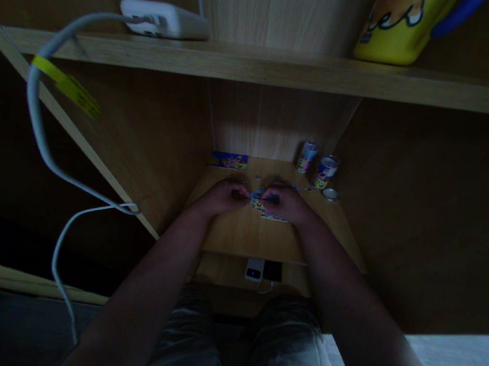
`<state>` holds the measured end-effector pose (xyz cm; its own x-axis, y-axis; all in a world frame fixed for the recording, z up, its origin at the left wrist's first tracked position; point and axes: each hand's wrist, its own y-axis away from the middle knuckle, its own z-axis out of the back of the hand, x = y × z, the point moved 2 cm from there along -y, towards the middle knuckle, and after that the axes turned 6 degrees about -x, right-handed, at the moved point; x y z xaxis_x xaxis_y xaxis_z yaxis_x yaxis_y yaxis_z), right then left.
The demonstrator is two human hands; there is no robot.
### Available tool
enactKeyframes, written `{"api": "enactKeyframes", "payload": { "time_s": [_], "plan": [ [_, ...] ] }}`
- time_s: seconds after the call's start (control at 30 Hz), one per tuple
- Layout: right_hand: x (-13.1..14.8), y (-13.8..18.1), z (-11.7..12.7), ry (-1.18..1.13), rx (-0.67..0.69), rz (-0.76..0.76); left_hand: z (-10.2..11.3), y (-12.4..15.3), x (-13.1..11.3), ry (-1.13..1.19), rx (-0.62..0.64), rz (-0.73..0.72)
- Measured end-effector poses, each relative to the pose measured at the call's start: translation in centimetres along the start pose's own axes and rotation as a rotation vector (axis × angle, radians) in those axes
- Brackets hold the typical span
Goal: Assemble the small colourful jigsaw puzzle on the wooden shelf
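A small, partly joined jigsaw puzzle in blue, yellow and pink lies on the wooden desk surface, between my two hands. My left hand is closed in a pinch at the puzzle's left edge. From the right, my right hand pinches at its upper right part, and its fingers cover some of the pieces. Which single piece each hand grips is too small to tell. A few loose puzzle pieces are scattered behind my hands. A colourful picture card rests near the back left.
Two printed cans stand at the back right, with a round lid beside them. Overhead, a shelf carries a white power adapter and a yellow mug. A cable hangs at left. A power bank sits lower down.
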<state>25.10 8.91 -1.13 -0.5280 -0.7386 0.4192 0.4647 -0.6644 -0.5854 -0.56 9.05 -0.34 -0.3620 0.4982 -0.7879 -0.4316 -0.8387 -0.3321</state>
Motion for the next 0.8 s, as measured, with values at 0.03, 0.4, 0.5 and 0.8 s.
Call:
{"api": "enactKeyframes", "payload": {
  "time_s": [0.03, 0.4, 0.5, 0.8],
  "plan": [
    [-0.02, 0.00, 0.01, -0.002, 0.001, 0.001, 0.01, 0.02, 0.01, 0.001, 0.000, 0.002],
    [0.00, 0.05, 0.00, -0.030, 0.001, -0.003, 0.31, 0.29, -0.86, -0.043, 0.042, -0.001],
    [0.05, 0.05, 0.07, -0.026, -0.001, 0.000, 0.37, 0.28, -0.71, -0.082, 0.027, 0.020],
    [0.32, 0.04, 0.21, -0.039, 0.017, -0.021, 0.22, 0.25, -0.48, -0.076, -0.015, 0.018]
  ]
}}
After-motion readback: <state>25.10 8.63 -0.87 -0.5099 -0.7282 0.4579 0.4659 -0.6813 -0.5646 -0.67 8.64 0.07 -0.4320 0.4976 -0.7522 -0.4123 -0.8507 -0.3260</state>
